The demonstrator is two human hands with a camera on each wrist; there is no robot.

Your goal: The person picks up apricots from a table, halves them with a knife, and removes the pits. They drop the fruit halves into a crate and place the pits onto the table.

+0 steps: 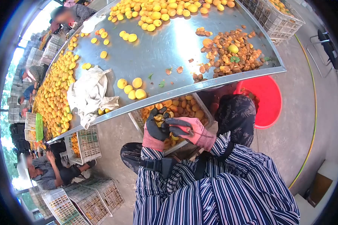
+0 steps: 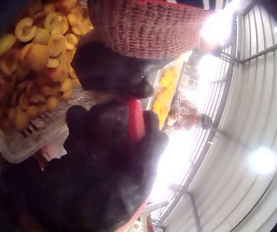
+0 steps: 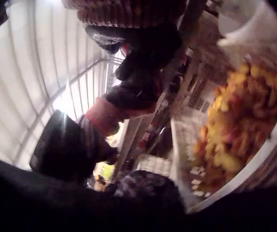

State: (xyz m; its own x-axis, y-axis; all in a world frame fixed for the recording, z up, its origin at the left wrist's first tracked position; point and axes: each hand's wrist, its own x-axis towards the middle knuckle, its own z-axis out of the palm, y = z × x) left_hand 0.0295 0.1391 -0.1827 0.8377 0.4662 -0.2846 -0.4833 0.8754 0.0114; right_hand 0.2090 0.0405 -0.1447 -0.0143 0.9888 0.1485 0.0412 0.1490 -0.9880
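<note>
My left hand (image 1: 155,129), in a pink glove with a dark coated palm, holds a yellow apricot (image 1: 159,120) over a crate (image 1: 207,111). Right beside it, my right hand (image 1: 189,129), gloved alike, grips a small tool by its red handle (image 2: 136,121). The tool's working end is hidden by the fingers. Both hands meet close together above the crate. Halved apricots (image 2: 37,58) fill that crate in the left wrist view, and fruit (image 3: 240,121) shows in it in the right wrist view.
A metal table (image 1: 154,56) carries whole apricots (image 1: 161,11), a brown pile of pits (image 1: 236,56) and a white cloth (image 1: 90,92). The red basin (image 1: 268,101) stands right of my knee. Plastic crates (image 1: 86,144) and other people sit at left; a yellow hose (image 1: 313,101) crosses the floor.
</note>
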